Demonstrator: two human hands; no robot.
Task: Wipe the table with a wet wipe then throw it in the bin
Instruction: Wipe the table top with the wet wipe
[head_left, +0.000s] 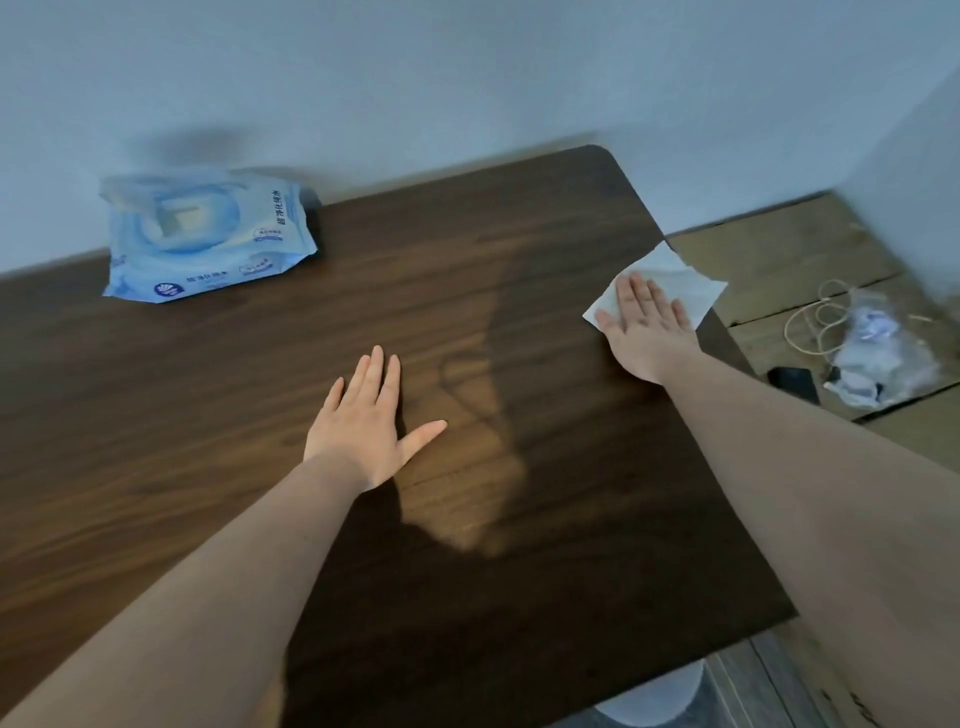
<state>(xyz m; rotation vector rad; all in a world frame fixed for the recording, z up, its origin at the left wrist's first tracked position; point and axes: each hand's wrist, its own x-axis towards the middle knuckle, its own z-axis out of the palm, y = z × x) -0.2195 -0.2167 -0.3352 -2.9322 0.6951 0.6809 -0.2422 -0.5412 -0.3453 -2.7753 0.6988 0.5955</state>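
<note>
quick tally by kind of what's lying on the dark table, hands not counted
Wet wipe, flat under the right hand: 1
Blue pack of wipes: 1
Total on the table: 2
The left hand lies flat on bare wood, holding nothing.

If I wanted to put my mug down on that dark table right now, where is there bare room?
The table is mostly bare. Widest free patch: the middle, bordered by the wipes pack at the far left, the left hand and the right hand. The near left, beside the left forearm, is free too. Only the far right edge is taken, where the wet wipe lies under the right hand.
</note>
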